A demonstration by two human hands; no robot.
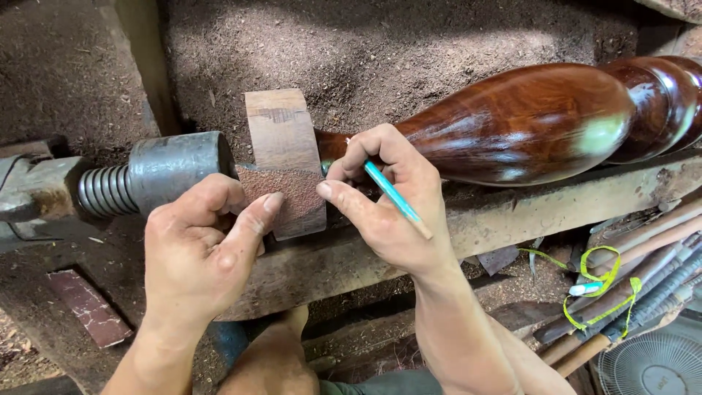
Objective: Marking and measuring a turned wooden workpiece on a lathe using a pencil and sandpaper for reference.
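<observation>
The left hand (201, 245) is pressing sandpaper (281, 194) against the square block end (281, 132); the right hand (387, 197), grip closed on a teal pencil (395, 196), is touching the glossy turned spindle (526, 121), which looks finished.

Woodturning workshop: lathe (157, 172), sawdust (409, 66), turned wooden spindle (526, 121), chisels (643, 285)

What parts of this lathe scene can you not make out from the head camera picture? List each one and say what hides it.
1. Pencil tip: hidden behind the right hand fingers.
2. Right end of the turned wooden spindle: cut off by the frame edge.
3. Front face of the square wooden block: partly covered by the sandpaper and the left hand.
4. Fan: cut off at the bottom right corner.
5. Tool handles: overlapping, so their kinds are unclear.
</observation>
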